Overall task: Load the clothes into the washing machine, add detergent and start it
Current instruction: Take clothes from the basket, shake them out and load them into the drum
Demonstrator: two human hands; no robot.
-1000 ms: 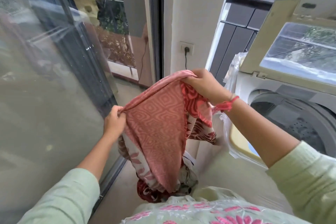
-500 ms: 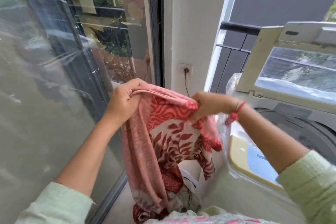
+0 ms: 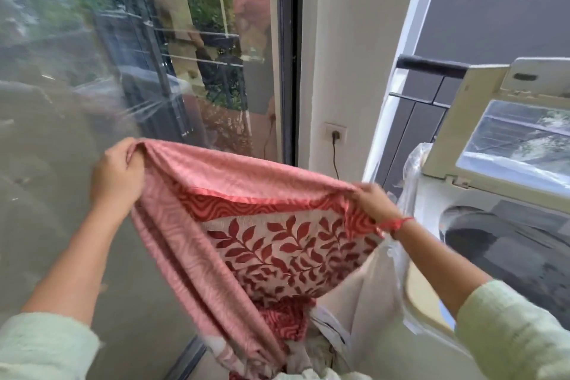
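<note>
Left hand [image 3: 118, 173] and right hand [image 3: 374, 203] have drawn well apart since 0.5 s ago. Each grips a bunched top corner of the red leaf-print cloth [image 3: 246, 225], now stretched wide between them. The washing machine [image 3: 431, 194], lid raised, stands just beyond the right hand. Shaken out, the cloth seems ready to go in.

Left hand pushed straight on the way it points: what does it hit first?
Most likely the glass door ahead of the left hand, which grips the red cloth; depth is unclear.
</note>
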